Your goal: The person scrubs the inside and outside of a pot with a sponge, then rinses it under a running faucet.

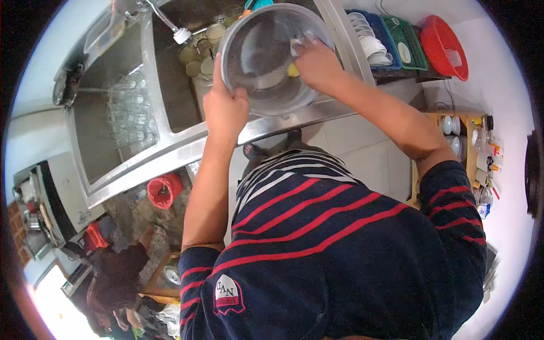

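A large round grey basin (255,62) is tilted over the sink's front edge, its inside facing me. My left hand (226,107) grips the basin's left rim, thumb on the inner side and fingers behind the wall. Inside the basin, against its right part, my right hand (314,62) is closed on a yellow sponge (293,70); only bits of the sponge show by the fingers. Partly behind the basin, several cups (192,68) and dishes lie in the right sink bowl.
Many clear glasses (130,107) fill part of the left sink bowl. A faucet (181,35) hangs over the right one. White bowls (371,45) in racks and a red basin (445,48) stand at right. A red bin (164,191) is on the floor; another person (116,277) is at lower left.
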`<state>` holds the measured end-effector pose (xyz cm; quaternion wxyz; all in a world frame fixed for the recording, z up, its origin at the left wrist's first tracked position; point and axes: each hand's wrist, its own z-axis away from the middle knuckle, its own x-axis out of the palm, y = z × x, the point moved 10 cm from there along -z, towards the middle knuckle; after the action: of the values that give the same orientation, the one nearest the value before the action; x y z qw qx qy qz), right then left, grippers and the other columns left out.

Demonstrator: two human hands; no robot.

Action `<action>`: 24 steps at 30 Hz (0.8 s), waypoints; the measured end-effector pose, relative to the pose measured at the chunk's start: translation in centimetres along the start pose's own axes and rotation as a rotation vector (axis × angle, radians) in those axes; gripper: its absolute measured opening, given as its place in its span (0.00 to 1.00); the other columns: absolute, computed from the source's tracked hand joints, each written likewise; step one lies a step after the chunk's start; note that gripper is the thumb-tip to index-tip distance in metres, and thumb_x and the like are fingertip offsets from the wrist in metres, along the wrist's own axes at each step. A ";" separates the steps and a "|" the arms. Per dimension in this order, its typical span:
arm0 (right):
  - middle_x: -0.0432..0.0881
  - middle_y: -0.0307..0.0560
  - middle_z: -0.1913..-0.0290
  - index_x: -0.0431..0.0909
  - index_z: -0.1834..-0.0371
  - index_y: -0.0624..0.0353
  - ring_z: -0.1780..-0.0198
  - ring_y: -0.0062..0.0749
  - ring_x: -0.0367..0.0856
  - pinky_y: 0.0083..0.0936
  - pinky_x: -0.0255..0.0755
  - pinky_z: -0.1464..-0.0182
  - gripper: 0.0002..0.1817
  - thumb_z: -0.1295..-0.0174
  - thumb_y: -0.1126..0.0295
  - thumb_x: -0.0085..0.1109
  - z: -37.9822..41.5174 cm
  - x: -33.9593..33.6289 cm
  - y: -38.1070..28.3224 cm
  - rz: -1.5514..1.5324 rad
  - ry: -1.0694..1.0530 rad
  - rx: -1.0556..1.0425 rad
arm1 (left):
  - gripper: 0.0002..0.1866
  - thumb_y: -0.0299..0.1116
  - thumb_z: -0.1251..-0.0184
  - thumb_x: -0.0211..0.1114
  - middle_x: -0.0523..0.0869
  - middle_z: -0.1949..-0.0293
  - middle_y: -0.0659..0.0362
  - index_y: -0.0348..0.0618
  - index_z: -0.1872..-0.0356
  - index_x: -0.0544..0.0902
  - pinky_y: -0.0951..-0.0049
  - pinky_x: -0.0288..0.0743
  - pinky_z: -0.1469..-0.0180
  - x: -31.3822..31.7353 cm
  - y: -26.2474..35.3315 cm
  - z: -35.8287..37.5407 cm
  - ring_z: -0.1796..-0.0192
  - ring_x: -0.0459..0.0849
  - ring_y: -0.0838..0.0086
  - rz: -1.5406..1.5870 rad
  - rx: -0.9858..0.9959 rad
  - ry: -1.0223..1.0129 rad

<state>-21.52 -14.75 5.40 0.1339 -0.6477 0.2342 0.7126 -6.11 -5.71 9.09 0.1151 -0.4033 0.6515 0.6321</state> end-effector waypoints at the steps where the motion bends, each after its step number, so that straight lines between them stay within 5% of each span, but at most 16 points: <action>1: 0.86 0.58 0.58 0.83 0.53 0.60 0.55 0.52 0.85 0.43 0.78 0.50 0.18 0.46 0.67 0.56 0.1 0.9 0.0 -0.004 -0.170 0.064 | 0.41 0.26 0.46 0.60 0.86 0.67 0.37 0.43 0.26 0.61 0.50 0.78 0.56 0.1 0.6 0.1 0.63 0.86 0.41 0.005 0.001 -0.005; 3: 0.86 0.59 0.60 0.84 0.54 0.58 0.56 0.55 0.85 0.45 0.78 0.51 0.16 0.44 0.68 0.55 0.0 5.0 -3.1 -0.379 -0.300 0.171 | 0.42 0.27 0.46 0.61 0.84 0.71 0.36 0.43 0.26 0.59 0.47 0.77 0.59 0.0 1.6 -0.1 0.67 0.84 0.39 -0.036 0.025 -0.016; 5: 0.85 0.60 0.60 0.84 0.56 0.57 0.56 0.56 0.84 0.47 0.77 0.52 0.14 0.42 0.68 0.53 -1.7 3.4 -5.8 -0.793 0.015 0.337 | 0.42 0.27 0.46 0.61 0.84 0.72 0.36 0.43 0.26 0.59 0.47 0.76 0.59 0.1 1.4 -0.4 0.67 0.84 0.39 -0.037 0.015 -0.002; 8: 0.85 0.64 0.59 0.84 0.54 0.56 0.55 0.53 0.85 0.49 0.76 0.49 0.16 0.39 0.65 0.51 -2.5 2.2 -6.7 -1.125 -0.060 0.363 | 0.41 0.27 0.46 0.61 0.84 0.72 0.36 0.42 0.26 0.60 0.47 0.76 0.59 -0.5 0.8 -0.2 0.67 0.84 0.40 -0.057 0.012 0.003; 12: 0.85 0.60 0.61 0.85 0.58 0.58 0.56 0.54 0.84 0.45 0.76 0.51 0.13 0.40 0.69 0.51 -0.9 3.4 -2.7 -0.521 -0.371 0.146 | 0.39 0.27 0.46 0.60 0.85 0.70 0.36 0.41 0.27 0.62 0.49 0.77 0.58 -0.4 -1.9 -0.5 0.65 0.85 0.41 0.090 -0.063 0.003; 14: 0.86 0.59 0.59 0.85 0.57 0.59 0.56 0.54 0.86 0.47 0.78 0.51 0.14 0.40 0.66 0.53 -2.2 2.8 -0.5 -0.028 0.033 0.001 | 0.39 0.27 0.46 0.60 0.85 0.69 0.35 0.41 0.27 0.62 0.49 0.77 0.57 -0.1 -1.2 -0.4 0.64 0.85 0.41 0.087 -0.072 -0.018; 18: 0.86 0.59 0.62 0.85 0.61 0.61 0.59 0.55 0.86 0.49 0.78 0.54 0.16 0.42 0.60 0.57 -3.9 6.0 -5.0 -0.533 -0.234 0.216 | 0.39 0.27 0.46 0.59 0.85 0.67 0.35 0.43 0.27 0.62 0.49 0.77 0.55 0.4 -1.2 -0.9 0.62 0.85 0.42 0.107 -0.109 -0.050; 20: 0.86 0.60 0.61 0.85 0.62 0.60 0.59 0.57 0.85 0.50 0.78 0.55 0.16 0.42 0.59 0.59 -7.8 4.4 -7.4 -0.778 0.117 -0.009 | 0.39 0.27 0.46 0.60 0.85 0.66 0.35 0.43 0.27 0.62 0.49 0.77 0.55 0.2 -1.1 -1.1 0.62 0.85 0.41 0.067 -0.164 -0.082; 21: 0.86 0.60 0.61 0.85 0.62 0.60 0.59 0.57 0.85 0.50 0.78 0.55 0.16 0.42 0.59 0.59 -7.7 4.5 -7.2 -0.781 0.119 -0.004 | 0.39 0.27 0.45 0.60 0.85 0.66 0.35 0.44 0.27 0.63 0.49 0.77 0.55 0.4 -1.4 -1.0 0.62 0.85 0.41 0.030 -0.217 -0.121; 23: 0.86 0.62 0.60 0.85 0.63 0.62 0.58 0.58 0.85 0.52 0.77 0.55 0.16 0.42 0.60 0.60 -7.4 6.1 -6.6 -0.949 -0.132 0.135 | 0.39 0.28 0.45 0.60 0.85 0.66 0.35 0.44 0.27 0.63 0.49 0.77 0.55 -0.1 -1.8 -1.2 0.62 0.85 0.41 0.020 -0.169 -0.095; 24: 0.86 0.62 0.60 0.85 0.63 0.63 0.58 0.58 0.85 0.51 0.77 0.55 0.15 0.42 0.62 0.59 -6.2 5.9 -6.1 -0.726 -0.212 0.108 | 0.38 0.28 0.45 0.60 0.85 0.66 0.35 0.44 0.28 0.64 0.50 0.77 0.55 -0.5 -2.0 -1.3 0.62 0.85 0.41 0.013 -0.125 -0.064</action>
<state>-13.88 -13.33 -1.69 0.4349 -0.6033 0.0117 0.6684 -3.91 -6.47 8.18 0.1064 -0.3849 0.6095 0.6849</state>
